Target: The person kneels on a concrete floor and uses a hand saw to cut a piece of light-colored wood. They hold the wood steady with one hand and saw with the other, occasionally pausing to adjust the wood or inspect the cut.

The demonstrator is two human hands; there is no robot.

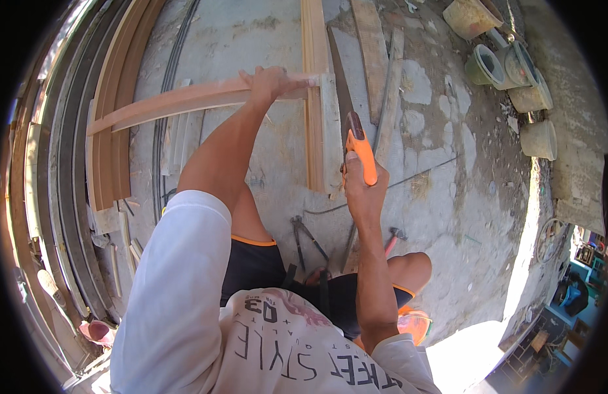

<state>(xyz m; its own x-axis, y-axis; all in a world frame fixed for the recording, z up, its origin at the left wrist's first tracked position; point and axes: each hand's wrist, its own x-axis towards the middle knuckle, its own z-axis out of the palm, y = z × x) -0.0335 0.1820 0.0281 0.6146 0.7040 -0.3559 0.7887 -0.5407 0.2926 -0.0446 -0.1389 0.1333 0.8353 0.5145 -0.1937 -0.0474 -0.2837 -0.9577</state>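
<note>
A long reddish wooden board [179, 106] lies crosswise ahead of me, resting on stacked timber at the left and on a lengthwise beam [314, 148] at its right end. My left hand [270, 84] grips the board from above near that end, thumb toward the left. A handsaw [360, 148] with an orange and dark handle is held in my right hand [366, 188], fingers closed round the grip. Its blade points away from me, just right of the board's end. Whether the teeth touch the wood, I cannot tell.
Pincers [306, 238] and a hammer [394, 238] with a red handle lie on the concrete near my legs. Several dirty buckets [518, 65] stand at the far right. Long timbers [120, 98] and dark metal lengths line the left. A thin rod [415, 177] crosses the floor.
</note>
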